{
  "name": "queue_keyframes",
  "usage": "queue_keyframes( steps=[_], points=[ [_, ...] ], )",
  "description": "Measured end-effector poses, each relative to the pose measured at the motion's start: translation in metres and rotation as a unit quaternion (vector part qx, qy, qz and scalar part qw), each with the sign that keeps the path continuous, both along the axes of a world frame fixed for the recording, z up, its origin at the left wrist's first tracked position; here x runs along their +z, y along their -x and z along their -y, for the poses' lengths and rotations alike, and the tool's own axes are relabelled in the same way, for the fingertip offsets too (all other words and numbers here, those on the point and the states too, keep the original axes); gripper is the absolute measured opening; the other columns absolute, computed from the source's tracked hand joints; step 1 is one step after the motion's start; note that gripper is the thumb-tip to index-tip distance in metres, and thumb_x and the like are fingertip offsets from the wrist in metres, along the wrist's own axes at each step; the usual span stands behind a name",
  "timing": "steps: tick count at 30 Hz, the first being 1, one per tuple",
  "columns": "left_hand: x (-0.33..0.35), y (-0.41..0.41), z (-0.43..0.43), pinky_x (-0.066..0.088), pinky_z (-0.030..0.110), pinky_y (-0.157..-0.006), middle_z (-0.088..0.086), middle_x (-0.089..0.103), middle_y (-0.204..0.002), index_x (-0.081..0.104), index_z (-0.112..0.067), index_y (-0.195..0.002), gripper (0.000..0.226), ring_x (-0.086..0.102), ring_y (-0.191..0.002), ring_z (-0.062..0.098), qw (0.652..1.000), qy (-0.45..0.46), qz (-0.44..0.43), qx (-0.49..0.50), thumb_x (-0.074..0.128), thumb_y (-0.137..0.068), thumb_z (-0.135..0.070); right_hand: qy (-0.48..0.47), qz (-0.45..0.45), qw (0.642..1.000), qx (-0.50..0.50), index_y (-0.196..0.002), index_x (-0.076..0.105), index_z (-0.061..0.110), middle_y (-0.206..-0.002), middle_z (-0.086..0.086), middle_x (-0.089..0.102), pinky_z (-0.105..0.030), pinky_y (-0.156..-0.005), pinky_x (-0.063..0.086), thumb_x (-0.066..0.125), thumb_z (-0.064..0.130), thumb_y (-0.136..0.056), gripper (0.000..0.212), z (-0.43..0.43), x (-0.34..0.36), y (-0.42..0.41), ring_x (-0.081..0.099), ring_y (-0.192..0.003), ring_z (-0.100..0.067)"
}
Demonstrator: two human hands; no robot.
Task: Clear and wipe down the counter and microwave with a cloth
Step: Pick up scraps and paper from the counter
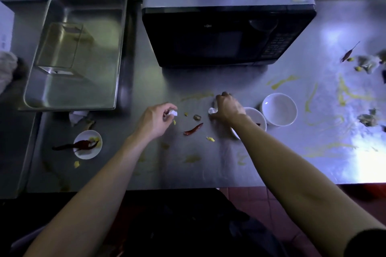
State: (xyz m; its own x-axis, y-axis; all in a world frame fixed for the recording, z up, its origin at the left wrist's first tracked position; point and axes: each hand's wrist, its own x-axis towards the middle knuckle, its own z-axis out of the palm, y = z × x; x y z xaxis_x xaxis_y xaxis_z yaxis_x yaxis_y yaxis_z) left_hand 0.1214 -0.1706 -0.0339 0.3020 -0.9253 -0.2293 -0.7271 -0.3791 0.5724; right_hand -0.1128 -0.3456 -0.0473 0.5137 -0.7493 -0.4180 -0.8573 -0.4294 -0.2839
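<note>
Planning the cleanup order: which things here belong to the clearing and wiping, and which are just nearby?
Job: white scraps in left hand and right hand; red chili; small bowls; yellow smears; microwave.

Nearby: metal tray; floor tiles.

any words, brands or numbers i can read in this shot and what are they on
Nothing reads cleanly.
Small pale logo on the microwave door, top centre: too small and blurred to read.
Microwave keypad: rows of button labels, too dark and small to read.
White box at the far left edge: faint marks, illegible.
Bowls, dishes and the steel counter: no text seen.
</note>
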Motion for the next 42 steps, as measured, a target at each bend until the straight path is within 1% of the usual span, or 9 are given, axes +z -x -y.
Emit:
queue_keyframes(
  steps=[8,11,15,17,21,27,31,38,42],
  points=[
    [-0.01,0.012,0.002,0.052,0.031,-0.067,-0.013,0.068,-0.079,0.066,-0.034,-0.089,0.008,0.066,-0.075,0.018,0.995,-0.083,-0.022,0.059,0.06,-0.09,-0.03,-0.036,0.055,0.998,-0.011,-0.104,0.073,0.008,-0.097,-0.01,0.059,-0.033,-0.072,0.047,0.063,0.012,-0.091,0.017,0.014,-0.01,0.0,0.068,-0.095,-0.041],
    [-0.005,0.026,0.014,0.041,0.026,-0.054,-0.003,0.063,-0.064,0.065,-0.021,-0.075,0.024,0.055,-0.057,0.02,0.956,-0.1,-0.206,0.181,0.048,-0.089,-0.01,-0.039,0.114,0.993,-0.01,-0.114,0.075,0.014,-0.11,-0.016,0.066,-0.038,-0.079,0.052,0.056,0.013,-0.095,0.028,0.005,-0.002,0.004,0.067,-0.099,-0.042],
    [0.017,0.031,0.015,0.03,0.02,-0.046,-0.003,0.046,-0.052,0.051,-0.019,-0.064,0.017,0.036,-0.046,0.017,0.903,-0.106,-0.306,0.281,0.052,-0.067,-0.036,-0.036,0.148,0.988,0.0,-0.11,0.07,0.013,-0.114,-0.018,0.066,-0.035,-0.079,0.045,0.048,0.014,-0.099,0.024,-0.016,0.016,0.001,0.066,-0.098,-0.042],
    [0.016,0.019,0.0,0.037,0.029,-0.051,-0.005,0.047,-0.052,0.051,-0.018,-0.058,0.04,0.045,-0.05,0.02,0.912,-0.096,-0.26,0.304,0.057,-0.079,-0.052,-0.034,0.164,0.986,0.009,-0.09,0.063,0.014,-0.097,-0.016,0.069,-0.034,-0.072,0.04,0.052,0.026,-0.098,0.018,-0.03,0.027,-0.012,0.065,-0.089,-0.043],
    [0.008,-0.019,-0.053,0.042,0.04,-0.065,0.005,0.055,-0.061,0.055,-0.011,-0.062,0.052,0.053,-0.064,0.019,0.94,-0.046,-0.108,0.321,0.059,-0.107,-0.037,-0.03,0.186,0.98,0.07,-0.061,0.043,0.013,-0.072,-0.019,0.063,-0.038,-0.065,0.028,0.049,0.046,-0.107,0.057,-0.066,0.046,-0.065,0.061,-0.082,-0.046],
    [0.012,-0.088,-0.154,0.054,0.04,-0.079,0.005,0.072,-0.077,0.073,-0.013,-0.098,0.022,0.067,-0.077,0.027,0.916,-0.004,-0.065,0.396,0.052,-0.107,-0.009,-0.062,0.182,0.963,0.187,-0.107,0.065,0.014,-0.109,-0.019,0.076,-0.046,-0.078,0.054,0.047,0.025,-0.109,0.021,-0.129,0.043,-0.145,0.069,-0.1,-0.045],
    [0.01,-0.153,-0.187,0.061,0.043,-0.081,0.006,0.079,-0.093,0.077,-0.021,-0.093,0.028,0.073,-0.09,0.032,0.893,-0.035,-0.021,0.448,0.067,-0.089,-0.046,-0.047,0.161,0.967,0.191,-0.13,0.065,0.022,-0.123,-0.012,0.074,-0.039,-0.086,0.052,0.048,0.004,-0.095,0.043,-0.161,0.04,-0.184,0.068,-0.11,-0.039],
    [-0.022,-0.248,-0.18,0.062,0.04,-0.083,0.0,0.08,-0.107,0.079,-0.032,-0.112,0.048,0.075,-0.098,0.03,0.91,-0.052,-0.004,0.412,0.074,-0.079,-0.065,0.0,0.16,0.98,0.116,-0.106,0.065,0.022,-0.098,-0.02,0.076,-0.046,-0.071,0.053,0.05,0.036,-0.105,0.02,-0.219,0.027,-0.231,0.07,-0.089,-0.047],
    [-0.038,-0.263,-0.161,0.06,0.035,-0.074,0.0,0.081,-0.098,0.083,-0.034,-0.105,0.032,0.075,-0.09,0.03,0.919,-0.05,0.011,0.39,0.08,-0.083,-0.056,0.022,0.152,0.986,0.066,-0.102,0.065,0.021,-0.092,-0.017,0.076,-0.045,-0.066,0.052,0.052,0.034,-0.102,0.019,-0.239,0.016,-0.232,0.068,-0.086,-0.047]
  ],
)
